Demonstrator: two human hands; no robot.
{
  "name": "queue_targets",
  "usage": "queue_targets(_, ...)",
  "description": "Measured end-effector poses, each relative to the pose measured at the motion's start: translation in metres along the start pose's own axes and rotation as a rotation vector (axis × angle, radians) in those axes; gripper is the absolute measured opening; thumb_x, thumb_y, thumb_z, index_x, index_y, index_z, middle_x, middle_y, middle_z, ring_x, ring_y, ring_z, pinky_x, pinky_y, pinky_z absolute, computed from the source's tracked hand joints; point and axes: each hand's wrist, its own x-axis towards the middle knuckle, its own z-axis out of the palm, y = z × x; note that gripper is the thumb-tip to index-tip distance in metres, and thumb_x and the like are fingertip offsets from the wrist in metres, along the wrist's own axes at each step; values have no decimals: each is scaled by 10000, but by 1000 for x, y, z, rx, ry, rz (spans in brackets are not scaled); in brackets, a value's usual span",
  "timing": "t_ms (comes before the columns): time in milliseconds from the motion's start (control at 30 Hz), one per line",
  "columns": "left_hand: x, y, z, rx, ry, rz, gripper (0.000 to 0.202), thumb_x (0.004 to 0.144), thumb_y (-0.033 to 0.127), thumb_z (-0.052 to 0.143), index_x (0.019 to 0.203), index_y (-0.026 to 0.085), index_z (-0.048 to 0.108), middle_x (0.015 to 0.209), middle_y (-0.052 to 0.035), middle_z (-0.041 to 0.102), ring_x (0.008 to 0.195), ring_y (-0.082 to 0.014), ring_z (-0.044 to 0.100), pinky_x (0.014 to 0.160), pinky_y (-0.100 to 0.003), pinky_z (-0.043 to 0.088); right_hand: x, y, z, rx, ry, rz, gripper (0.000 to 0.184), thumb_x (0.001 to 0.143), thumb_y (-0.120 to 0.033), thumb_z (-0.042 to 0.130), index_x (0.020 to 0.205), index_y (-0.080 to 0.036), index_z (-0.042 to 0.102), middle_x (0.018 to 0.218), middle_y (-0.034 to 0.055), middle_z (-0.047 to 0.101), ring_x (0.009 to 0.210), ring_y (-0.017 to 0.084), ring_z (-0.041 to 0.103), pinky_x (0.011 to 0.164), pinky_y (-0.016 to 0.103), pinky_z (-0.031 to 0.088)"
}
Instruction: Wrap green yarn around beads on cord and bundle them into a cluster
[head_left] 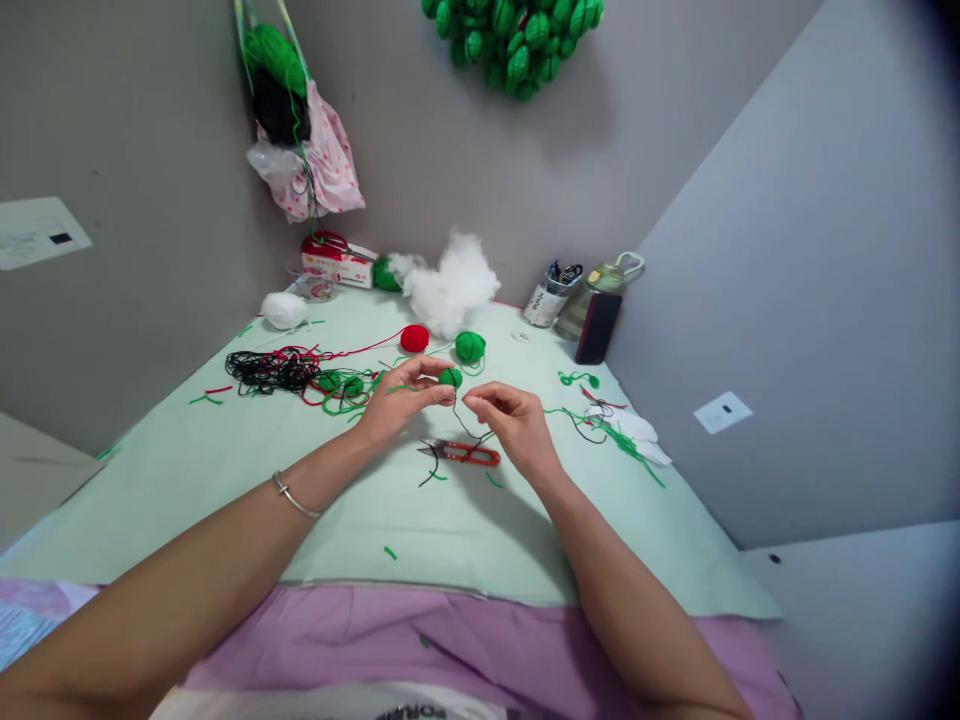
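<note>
Between the thumb and fingers of my left hand (405, 395) is a small green crocheted ball (451, 378), with a dark strand across it. Black yarn (457, 415) hangs from the ball in a loop and passes under my right hand (514, 415). That hand is closed in a pinch just right of the ball, apart from it; what its fingertips hold is too small to make out. Below both hands, orange-handled thread snips (472, 454) lie on the pale green tabletop (337, 530), with black yarn across them.
Left of my hands lie tangled black yarn (270, 372) and green pieces. Behind are a red yarn ball (414, 338), green yarn ball (470, 347) and white stuffing (454, 285). A phone (598, 328) leans on a bottle (577, 310) at back right, beside a pen cup (545, 303).
</note>
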Motion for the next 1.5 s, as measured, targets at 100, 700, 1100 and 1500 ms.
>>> queue_targets(100,0,0,0,-8,4,-13,371,713,307,833,1024,179,678,745,-5,714,725,-173,692,774,-349,551,-1,2,2,-21,-20,18,209,823,-393,706,782,-188,712,596,-24,552,555,119,473,553,268,372)
queue_targets(700,-4,-1,8,-150,29,-102,382,668,305,874,900,180,598,813,26,686,676,-128,686,739,-318,567,-4,9,14,-20,54,-55,209,877,-388,655,807,-191,658,558,-49,512,515,105,420,528,259,337)
queue_targets(1100,-9,1,15,-271,-2,-162,379,673,328,879,845,189,573,752,35,684,715,-119,670,773,-302,565,0,20,19,223,58,21,302,797,-448,749,792,-208,564,548,-65,510,483,82,415,464,221,309)
queue_targets(1500,-12,-5,18,-187,-10,-100,320,740,355,825,909,190,609,829,31,671,749,-140,699,835,-351,570,3,2,9,213,-49,20,260,832,-422,695,885,-208,556,629,-49,579,526,92,477,511,235,387)
